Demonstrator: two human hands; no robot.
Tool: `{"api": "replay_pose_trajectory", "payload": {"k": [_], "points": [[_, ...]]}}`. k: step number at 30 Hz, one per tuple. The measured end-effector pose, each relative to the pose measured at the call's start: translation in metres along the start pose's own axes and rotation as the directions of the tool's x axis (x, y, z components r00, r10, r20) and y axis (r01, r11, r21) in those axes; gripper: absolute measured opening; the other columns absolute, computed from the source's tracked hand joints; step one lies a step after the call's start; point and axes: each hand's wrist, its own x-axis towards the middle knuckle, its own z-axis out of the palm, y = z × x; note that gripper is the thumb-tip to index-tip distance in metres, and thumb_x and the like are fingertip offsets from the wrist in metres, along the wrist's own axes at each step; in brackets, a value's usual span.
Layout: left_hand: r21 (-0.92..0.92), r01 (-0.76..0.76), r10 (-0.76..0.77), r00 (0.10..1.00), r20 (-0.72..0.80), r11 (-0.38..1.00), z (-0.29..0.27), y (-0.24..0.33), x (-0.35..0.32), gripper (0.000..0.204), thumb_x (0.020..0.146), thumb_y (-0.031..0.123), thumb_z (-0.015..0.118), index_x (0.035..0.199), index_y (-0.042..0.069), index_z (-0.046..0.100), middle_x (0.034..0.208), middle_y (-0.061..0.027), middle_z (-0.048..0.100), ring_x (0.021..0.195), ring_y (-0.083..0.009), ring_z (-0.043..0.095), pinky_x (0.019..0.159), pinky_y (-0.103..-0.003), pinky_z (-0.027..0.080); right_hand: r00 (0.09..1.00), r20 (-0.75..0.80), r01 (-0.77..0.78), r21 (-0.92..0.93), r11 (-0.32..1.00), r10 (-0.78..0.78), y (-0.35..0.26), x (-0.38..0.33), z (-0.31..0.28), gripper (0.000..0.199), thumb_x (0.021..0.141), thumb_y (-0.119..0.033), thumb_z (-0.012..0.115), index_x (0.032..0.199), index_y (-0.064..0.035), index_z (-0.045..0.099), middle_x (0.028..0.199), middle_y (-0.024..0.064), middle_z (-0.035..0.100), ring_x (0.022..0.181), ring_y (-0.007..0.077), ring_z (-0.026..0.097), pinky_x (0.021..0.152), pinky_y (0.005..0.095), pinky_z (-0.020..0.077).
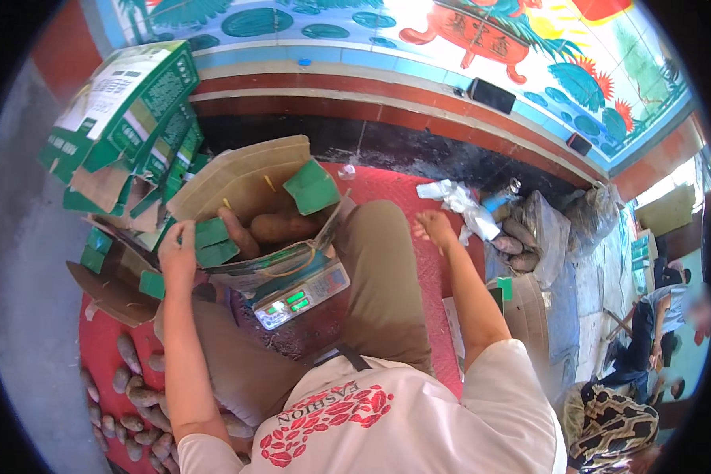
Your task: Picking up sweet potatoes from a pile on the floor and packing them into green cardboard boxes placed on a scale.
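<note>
An open cardboard box [249,178] stands in front of me on a digital scale [302,296] with a lit green display. Large sweet potatoes [280,227] lie inside it. At the box's left side, the fingers of my left hand [177,246] are closed on its edge beside a green flap [216,242]. My right hand [434,229] is held out beyond my right knee, over the red cloth [383,183]. Nothing shows in it, and its fingers are apart. Crumpled white plastic [470,209] lies just to its right.
Green and white cartons [122,110] are stacked at the far left, with another open box [118,280] below. Many sweet potatoes [138,395] lie at the lower left. Bagged ones [521,245] sit at right by a bottle [499,199]. Other people [616,419] are farther right.
</note>
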Motion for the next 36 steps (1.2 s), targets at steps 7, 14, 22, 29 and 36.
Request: {"api": "replay_pose_trajectory", "payload": {"k": [7, 14, 22, 29, 36], "points": [[-0.065, -0.006, 0.001, 0.996, -0.089, 0.998, 0.001, -0.005, -0.005, 0.03, 0.088, 0.028, 0.057, 0.093, -0.001, 0.065, 0.093, -0.0173, 0.065, 0.089, -0.0294, 0.063, 0.081, -0.035, 0.046, 0.98, 0.056, -0.187, -0.036, 0.982, 0.189, 0.025, -0.023, -0.007, 0.024, 0.089, -0.03, 0.055, 0.087, -0.0064, 0.062, 0.076, 0.0042, 0.065, 0.065, 0.0142, 0.061, 0.057, 0.0284, 0.046], [-0.014, -0.093, 0.091, 0.992, -0.085, 0.996, 0.005, 0.002, -0.01, 0.029, 0.088, 0.027, 0.057, 0.091, -0.001, 0.065, 0.096, -0.0179, 0.065, 0.093, -0.0324, 0.062, 0.084, -0.037, 0.046, 0.985, 0.066, -0.151, -0.071, 0.986, 0.156, 0.01, -0.022, -0.002, 0.023, 0.092, -0.029, 0.052, 0.09, -0.0076, 0.061, 0.081, 0.0044, 0.065, 0.072, 0.0151, 0.062, 0.066, 0.03, 0.046], [0.0, -0.076, 0.076, 0.997, -0.029, 0.997, 0.018, 0.017, -0.007, 0.03, 0.087, 0.029, 0.058, 0.092, 0.0, 0.066, 0.098, -0.0184, 0.065, 0.093, -0.0333, 0.061, 0.084, -0.037, 0.046, 0.971, 0.026, -0.239, 0.173, 0.955, 0.238, 0.003, -0.015, -0.004, 0.04, 0.094, -0.041, 0.045, 0.087, -0.0056, 0.061, 0.08, 0.0066, 0.065, 0.069, 0.0156, 0.062, 0.062, 0.0281, 0.0461], [-0.009, -0.051, 0.051, 0.999, 0.002, 0.999, 0.025, 0.016, -0.004, 0.03, 0.087, 0.029, 0.058, 0.093, 0.001, 0.066, 0.099, -0.0184, 0.065, 0.095, -0.0336, 0.061, 0.085, -0.037, 0.045, 0.976, -0.183, 0.208, 0.593, 0.778, -0.122, -0.074, 0.033, -0.067, 0.041, 0.098, -0.04, 0.039, 0.091, -0.0046, 0.06, 0.077, 0.0047, 0.065, 0.064, 0.0126, 0.06, 0.057, 0.0231, 0.047], [0.013, -0.109, 0.109, 0.993, 0.039, 0.994, 0.028, 0.019, -0.005, 0.027, 0.086, 0.028, 0.059, 0.092, 0.003, 0.066, 0.098, -0.0167, 0.065, 0.094, -0.033, 0.061, 0.084, -0.037, 0.045, 0.992, 0.077, 0.072, 0.334, 0.94, -0.103, -0.106, 0.022, 0.001, 0.03, 0.095, -0.036, 0.047, 0.095, -0.0087, 0.059, 0.086, 0.0056, 0.066, 0.074, 0.0129, 0.062, 0.067, 0.0254, 0.0475]]}}
